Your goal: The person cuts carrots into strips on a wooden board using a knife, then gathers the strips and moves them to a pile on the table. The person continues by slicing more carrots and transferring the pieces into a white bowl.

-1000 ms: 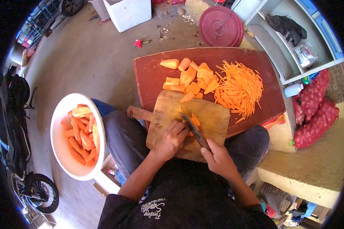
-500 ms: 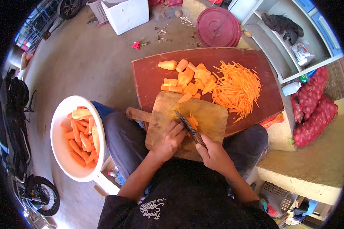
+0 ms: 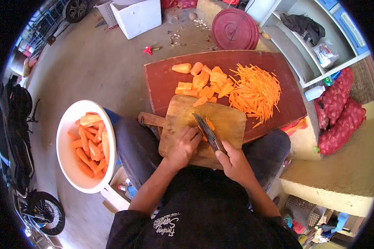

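Observation:
My right hand (image 3: 237, 164) is closed around the handle of a dark-bladed knife (image 3: 208, 130), which slants across the wooden cutting board (image 3: 228, 120). My left hand (image 3: 185, 147) lies on the board with curled fingers against the knife's left side. Bits of orange carrot (image 3: 210, 123) show by the blade; most of what my left fingers press on is hidden. Beyond the board, on a dark red tabletop (image 3: 162, 79), rest several cut carrot chunks (image 3: 201, 79) and a heap of thin carrot strips (image 3: 255, 93).
A white tub (image 3: 62, 155) of peeled carrots (image 3: 91, 145) stands at my left. Red net sacks (image 3: 340, 128) lie on the right beside a shelf unit (image 3: 274, 37). Farther off are a maroon lid (image 3: 234, 29), a white box (image 3: 138, 20) and a motorcycle wheel (image 3: 47, 212).
The knife has turned so more of its blade's flat side shows, and it covers more of the carrot slices. Both hands stay at nearly the same spot on the board.

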Motion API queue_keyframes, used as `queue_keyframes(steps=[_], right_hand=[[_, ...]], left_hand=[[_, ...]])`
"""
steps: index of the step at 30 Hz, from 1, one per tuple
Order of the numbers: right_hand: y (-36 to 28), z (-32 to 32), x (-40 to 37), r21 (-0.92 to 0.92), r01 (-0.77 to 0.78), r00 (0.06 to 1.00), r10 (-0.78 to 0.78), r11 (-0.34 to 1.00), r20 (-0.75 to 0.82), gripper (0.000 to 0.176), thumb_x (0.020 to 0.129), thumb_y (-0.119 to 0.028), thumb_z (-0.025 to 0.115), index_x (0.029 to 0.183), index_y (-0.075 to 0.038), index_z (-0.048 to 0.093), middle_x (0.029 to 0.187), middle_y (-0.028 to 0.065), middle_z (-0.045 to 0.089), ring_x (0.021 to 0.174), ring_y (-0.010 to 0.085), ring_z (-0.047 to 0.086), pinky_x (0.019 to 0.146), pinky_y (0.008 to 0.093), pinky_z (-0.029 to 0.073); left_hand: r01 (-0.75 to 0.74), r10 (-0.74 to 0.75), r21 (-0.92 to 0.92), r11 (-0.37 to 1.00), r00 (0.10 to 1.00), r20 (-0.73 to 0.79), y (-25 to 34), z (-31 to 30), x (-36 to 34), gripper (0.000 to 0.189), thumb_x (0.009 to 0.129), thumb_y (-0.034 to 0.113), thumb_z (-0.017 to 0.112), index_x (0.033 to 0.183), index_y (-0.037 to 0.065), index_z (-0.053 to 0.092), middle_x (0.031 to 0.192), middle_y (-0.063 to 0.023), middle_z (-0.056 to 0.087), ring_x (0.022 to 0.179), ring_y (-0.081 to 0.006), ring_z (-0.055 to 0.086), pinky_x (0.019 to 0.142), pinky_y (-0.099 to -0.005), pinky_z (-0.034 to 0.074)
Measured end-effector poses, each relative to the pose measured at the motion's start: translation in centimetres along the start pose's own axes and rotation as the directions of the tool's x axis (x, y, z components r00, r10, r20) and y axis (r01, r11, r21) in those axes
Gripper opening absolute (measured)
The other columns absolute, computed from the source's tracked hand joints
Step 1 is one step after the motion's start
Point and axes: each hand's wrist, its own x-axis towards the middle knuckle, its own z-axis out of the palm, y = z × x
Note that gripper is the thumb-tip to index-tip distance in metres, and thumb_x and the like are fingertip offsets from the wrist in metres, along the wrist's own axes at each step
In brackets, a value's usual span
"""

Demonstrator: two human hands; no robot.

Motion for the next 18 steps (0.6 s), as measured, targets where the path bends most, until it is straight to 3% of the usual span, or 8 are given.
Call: queue_keyframes(steps=[6, 9, 12, 18], right_hand=[[0.5, 0.7, 0.1, 0.011, -0.046, 0.999, 0.046, 0.999, 0.022, 0.029, 0.108, -0.017, 0.06, 0.13, 0.003, 0.061, 0.081, 0.0158, 0.058, 0.073, 0.0249, 0.059, 0.073, 0.0408, 0.051], [1.6, 1.9, 1.9, -0.119, 0.051, 0.999, -0.052, 0.992, -0.01, 0.029, 0.109, -0.017, 0.06, 0.129, 0.003, 0.062, 0.081, 0.0153, 0.057, 0.072, 0.0228, 0.057, 0.072, 0.0403, 0.051], [0.8, 1.2, 2.0, 0.02, 0.007, 1.0, -0.007, 1.0, 0.0, 0.029, 0.109, -0.017, 0.06, 0.13, 0.003, 0.062, 0.08, 0.0153, 0.057, 0.071, 0.0228, 0.056, 0.072, 0.0402, 0.051], [-0.9, -0.3, 0.2, 0.026, -0.065, 0.997, 0.064, 0.998, 0.034, 0.028, 0.109, -0.016, 0.06, 0.129, 0.002, 0.062, 0.078, 0.0144, 0.055, 0.071, 0.0226, 0.057, 0.071, 0.04, 0.051]], left_hand=[[-0.031, 0.029, 0.055, 0.998, 0.999, 0.027, -0.2, 0.2, -0.2, 0.041, 0.072, 0.0, 0.072, 0.112, -0.005, 0.072, 0.118, -0.018, 0.067, 0.106, -0.0369, 0.064, 0.096, -0.0468, 0.055], [-0.024, 0.024, 0.024, 0.999, 0.999, 0.024, -0.5, 0.6, -0.2, 0.04, 0.073, 0.002, 0.072, 0.113, -0.005, 0.072, 0.118, -0.0181, 0.068, 0.106, -0.0371, 0.064, 0.097, -0.047, 0.055], [0.0, 0.0, -0.007, 1.0, 1.0, 0.024, -0.5, 0.3, -0.2, 0.041, 0.073, 0.002, 0.072, 0.114, -0.004, 0.072, 0.118, -0.018, 0.068, 0.107, -0.0372, 0.065, 0.097, -0.0473, 0.055], [-0.008, 0.008, -0.004, 1.0, 1.0, -0.005, -0.5, 0.7, -0.3, 0.042, 0.072, 0.002, 0.073, 0.113, -0.005, 0.072, 0.117, -0.0187, 0.068, 0.106, -0.0375, 0.065, 0.096, -0.0474, 0.055]])
